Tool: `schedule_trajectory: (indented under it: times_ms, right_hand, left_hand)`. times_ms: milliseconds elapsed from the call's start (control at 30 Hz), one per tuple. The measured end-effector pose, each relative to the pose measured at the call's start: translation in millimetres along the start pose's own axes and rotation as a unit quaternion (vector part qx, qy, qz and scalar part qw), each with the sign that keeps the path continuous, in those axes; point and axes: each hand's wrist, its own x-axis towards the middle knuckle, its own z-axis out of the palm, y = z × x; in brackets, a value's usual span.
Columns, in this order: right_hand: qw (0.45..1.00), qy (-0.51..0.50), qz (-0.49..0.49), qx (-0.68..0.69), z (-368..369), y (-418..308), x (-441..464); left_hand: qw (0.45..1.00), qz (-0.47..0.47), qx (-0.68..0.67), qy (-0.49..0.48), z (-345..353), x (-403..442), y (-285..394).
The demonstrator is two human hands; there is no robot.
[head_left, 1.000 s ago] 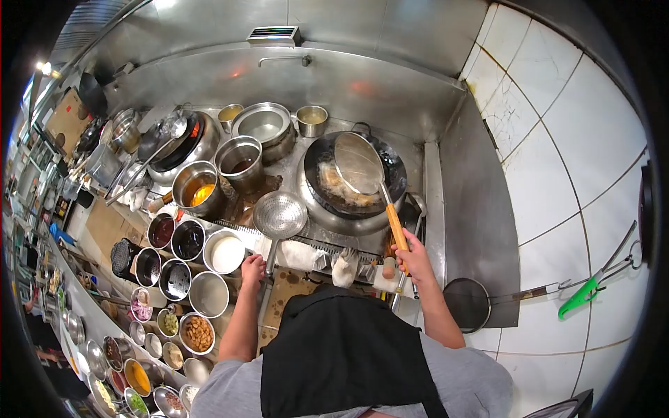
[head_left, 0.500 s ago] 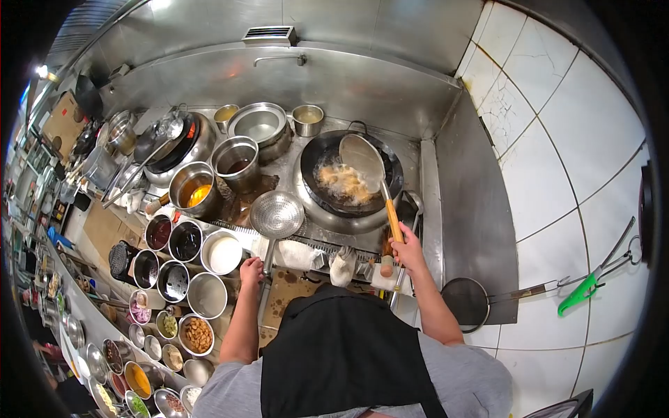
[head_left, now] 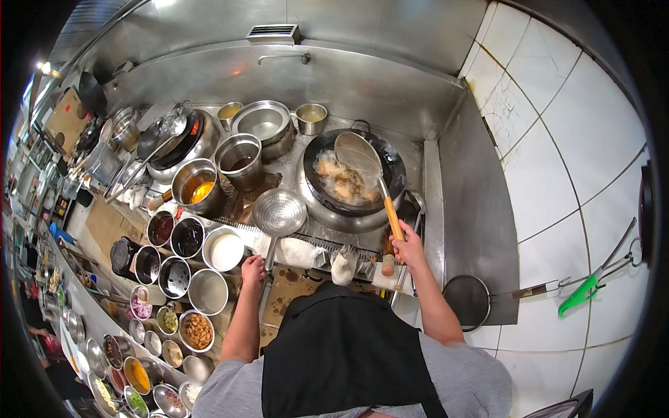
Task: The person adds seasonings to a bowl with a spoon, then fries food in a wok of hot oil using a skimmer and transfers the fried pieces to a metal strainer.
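Note:
My right hand [head_left: 409, 249] is wrapped round the wooden handle of a mesh skimmer [head_left: 359, 159]. The skimmer's round head hangs tilted over a black wok [head_left: 394, 167], where golden-brown pieces of food [head_left: 343, 184] bubble in hot oil. Part of the oil is hidden behind the mesh. To the left, my left hand [head_left: 253, 270] is closed on the metal handle of a perforated ladle [head_left: 279, 212], whose bowl lies level over the stove edge, left of the wok and apart from it.
Left of the wok stand a pot of clear liquid [head_left: 265, 124], a pot of dark liquid [head_left: 239, 160] and one of orange oil [head_left: 198, 187]. Several sauce and ingredient containers [head_left: 208, 291] line my left side. A round strainer [head_left: 467, 303] hangs by the tiled wall [head_left: 557, 181].
The skimmer head has shifted slightly left and down over the wok, covering a different part of the frying food. The view has shifted a little; my left hand keeps its place on the ladle.

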Motion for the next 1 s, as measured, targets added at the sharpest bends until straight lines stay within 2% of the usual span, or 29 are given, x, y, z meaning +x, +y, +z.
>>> schedule_trajectory:
  times_ms: [100,167,267,400,533,600,633,700,733,800,967,1000]
  right_hand:
    - [0.999,0.019,-0.019,-0.037,7,3,12]
    - [0.995,0.038,-0.064,-0.07,13,4,12]
    - [0.995,0.03,-0.073,-0.057,20,-1,11]
    - [0.999,0.0,-0.017,-0.032,23,-7,22]
    - [0.997,0.014,-0.044,-0.064,29,3,39]
    - [0.967,0.044,-0.184,-0.17,30,11,48]
    - [0.967,0.044,-0.184,-0.17,32,6,45]
    - [0.99,0.005,-0.113,-0.082,40,-9,36]
    - [0.99,0.007,-0.113,-0.08,44,-13,33]
    - [0.998,-0.038,-0.05,-0.024,49,-18,31]
    - [0.997,-0.039,-0.023,-0.058,51,-15,26]
    - [0.989,-0.015,-0.073,-0.124,49,-12,25]
  left_hand:
    - [1.0,-0.004,0.018,-0.001,1,0,3]
    - [1.0,-0.002,0.005,-0.009,-2,2,3]
    - [1.0,-0.001,-0.004,-0.008,1,-2,3]
    - [1.0,-0.004,-0.005,0.002,2,-4,3]
    - [1.0,0.008,-0.003,-0.01,0,-5,4]
    - [1.0,0.002,0.005,0.0,0,-5,2]
    - [1.0,0.001,0.005,-0.001,0,-5,0]
    - [1.0,-0.002,0.001,-0.006,-3,-4,-3]
    - [1.0,-0.002,0.003,-0.008,-5,-2,-4]
    - [1.0,-0.006,0.001,-0.006,-4,-1,-3]
    - [1.0,-0.003,-0.002,-0.003,-2,-4,-1]
    - [1.0,-0.003,-0.004,-0.005,-4,-4,-1]
